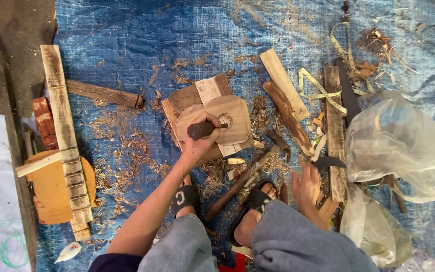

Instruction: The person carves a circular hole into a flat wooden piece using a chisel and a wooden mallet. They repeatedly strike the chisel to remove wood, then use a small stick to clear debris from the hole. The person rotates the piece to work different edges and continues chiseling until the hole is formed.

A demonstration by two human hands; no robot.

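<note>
Blue tarp point(177, 30) underfoot; left hand point(200, 138) fisted around chisel handle point(202, 130), bearing down on board point(235, 118); right hand point(307, 186) spread over wood scraps.

From the board point(230, 118), open blue tarp point(142, 30) lies at twelve o'clock; wood strips point(288, 100) block three, and a hammer point(247, 176) blocks five o'clock.
</note>
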